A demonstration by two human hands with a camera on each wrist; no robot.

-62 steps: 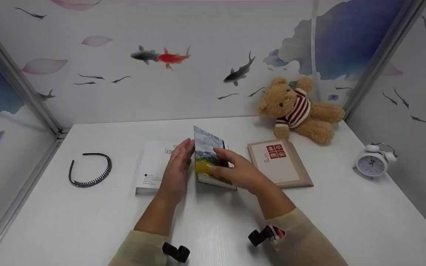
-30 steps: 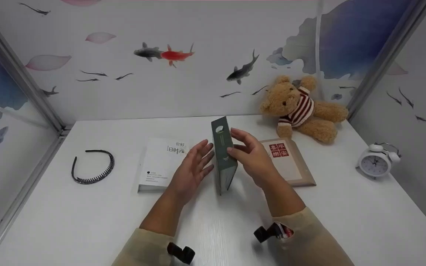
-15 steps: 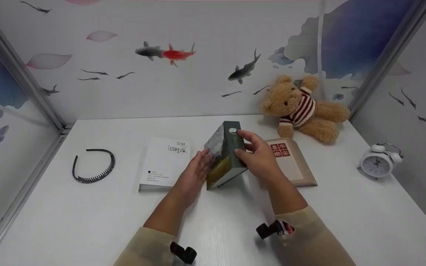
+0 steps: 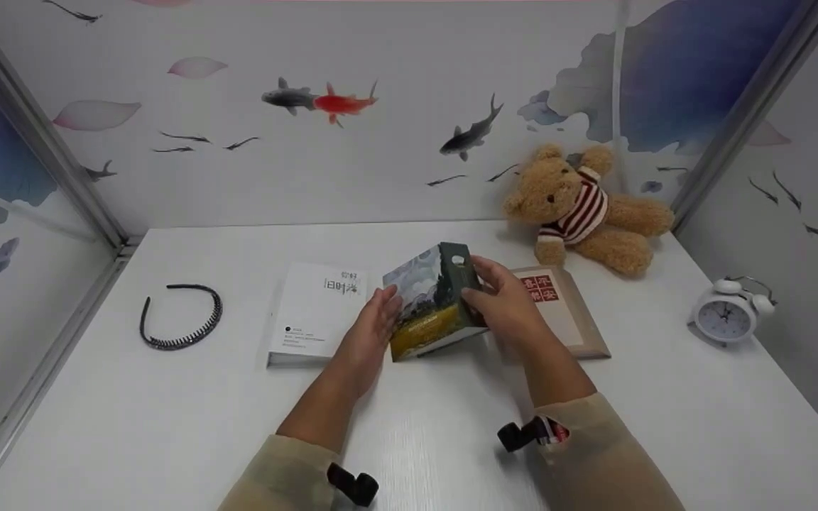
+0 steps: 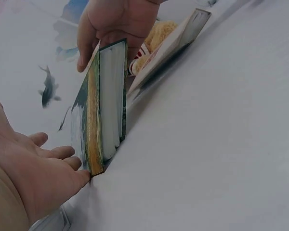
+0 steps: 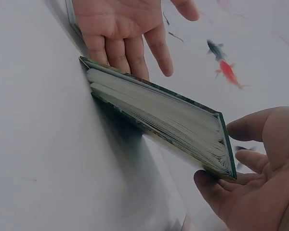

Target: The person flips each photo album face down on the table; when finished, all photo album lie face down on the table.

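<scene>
A thick hardcover book [image 4: 420, 309] with a painted landscape cover and a dark green spine is held tilted between both hands over the middle of the table. My right hand [image 4: 512, 305] grips its spine side, the thumb on the spine and fingers behind the back cover [image 6: 221, 175]. At the fore edge, the straight fingers of my left hand [image 4: 368, 337] touch the front cover [image 5: 89, 125]. Page edges [image 6: 154, 115] show in the right wrist view, with the covers nearly together. Whether the book's lower corner meets the table cannot be told.
A white book [image 4: 313, 316] lies left of the hands; a brown-edged book [image 4: 586, 326] with red characters lies to the right. Farther out are a black headband [image 4: 214, 319], a teddy bear [image 4: 558, 206] and a white alarm clock [image 4: 723, 319]. Patterned panels enclose the table.
The book has turned between my hands: its front cover faced right at first, then the spine came toward me, and now the spine is at right. The right hand has shifted slightly right.
</scene>
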